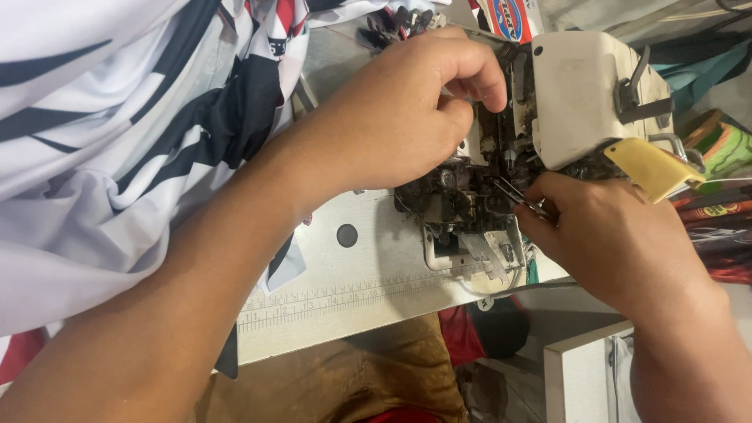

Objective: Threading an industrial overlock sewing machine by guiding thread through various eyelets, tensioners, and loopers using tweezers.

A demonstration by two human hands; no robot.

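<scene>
Left hand [392, 117] reaches into the open sewing machine [580, 94] on the bench [345, 290], fingers pinched together near the upper mechanism; whether they hold thread cannot be told. Right hand [611, 235] has its fingers clamped on thin metal tweezers [513, 194], tips pointing into the greasy needle area. The tweezers look light, stiff and slippery, best gripped mid-shaft. A yellow cover flap [654, 166] is swung open. White and black fabric [102, 157] lies heaped at left.

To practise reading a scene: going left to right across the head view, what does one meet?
White and black fabric → left hand → tweezers → right hand → yellow guard.
</scene>
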